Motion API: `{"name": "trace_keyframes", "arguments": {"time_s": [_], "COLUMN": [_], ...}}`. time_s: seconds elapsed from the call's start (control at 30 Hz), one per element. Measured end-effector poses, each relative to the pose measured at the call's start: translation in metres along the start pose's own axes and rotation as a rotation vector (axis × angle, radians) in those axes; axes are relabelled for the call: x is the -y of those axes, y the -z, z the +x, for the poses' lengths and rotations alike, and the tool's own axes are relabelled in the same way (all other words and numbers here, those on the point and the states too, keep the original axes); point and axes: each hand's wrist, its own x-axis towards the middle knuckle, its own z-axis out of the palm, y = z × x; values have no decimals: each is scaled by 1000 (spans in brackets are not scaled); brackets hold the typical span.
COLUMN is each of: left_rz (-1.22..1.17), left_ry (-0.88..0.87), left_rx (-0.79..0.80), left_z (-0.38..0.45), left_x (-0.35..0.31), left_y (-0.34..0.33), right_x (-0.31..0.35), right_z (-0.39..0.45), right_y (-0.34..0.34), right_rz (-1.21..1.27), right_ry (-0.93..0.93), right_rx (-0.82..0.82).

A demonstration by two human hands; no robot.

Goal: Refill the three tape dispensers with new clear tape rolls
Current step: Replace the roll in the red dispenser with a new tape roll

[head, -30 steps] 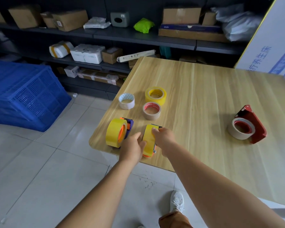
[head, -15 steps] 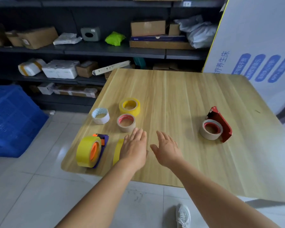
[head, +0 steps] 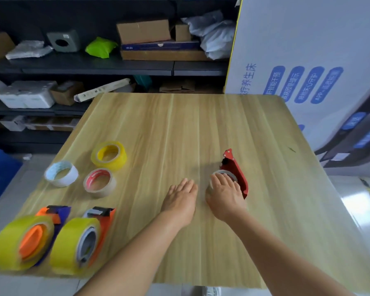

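The right hand (head: pixel 225 194) lies over the roll (head: pixel 222 174) fitted in the red dispenser (head: pixel 236 173), right of centre in the frame. Its fingers (head: pixel 219 180) are spread and draped across the top of the roll; whether they have closed on it I cannot tell. The left hand (head: pixel 181 199) rests just beside it, flat on the worktop (head: pixel 179 129), fingers together and holding nothing.

This dispenser looks like thin painted metal: stiff and light, with a toothed cutter near its far tip, which is best kept away from. The roll in it looks thin, probably nearly used up, so it should weigh little and may crush if squeezed hard. A safe hold is likely the red body pinned flat with one hand while the other takes the roll by its outer rim and draws it off the hub.

In the lower left stand two more dispensers, one orange and purple (head: pixel 51 216) and one orange and grey (head: pixel 104 218), each carrying a fat yellowish roll. Those would be heavier and smooth-sided, so apt to slip.

Three loose rolls lie in the left middle: a yellow-cored roll (head: pixel 108 155), a red-cored roll (head: pixel 99 182) and a white roll (head: pixel 61 173). Each is rigid at its cardboard core and easily taken with thumb inside and fingers outside.
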Motion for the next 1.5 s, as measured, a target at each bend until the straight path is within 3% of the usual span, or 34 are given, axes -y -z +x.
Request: {"name": "trace_keyframes", "arguments": {"time_s": [0.3,0.6,0.77,0.83,1.13,1.33,1.5], "left_rz": [76,43,-307,-341,-560,-735,-734], "left_ry": [42,260,357,346,220,193,260], "left_rx": [129,-34,53,120,79,3,-171], "left_z": [43,39,45,50,56,54,41], "left_x": [-41,4,21,25,47,63,96], "left_y": [-17,-7,-6,-7,-6,9,28], "right_x": [-54,-27,-4,0,9,22,58], "right_z": [24,42,55,58,67,75,89], "right_y": [9,-8,-16,-16,0,11,19], "right_rz": [-21,-15,-134,-161,-126,-13,68], "right_ry": [133,327,314,320,330,372,461], "right_rx": [89,90,163,176,197,189,182]}}
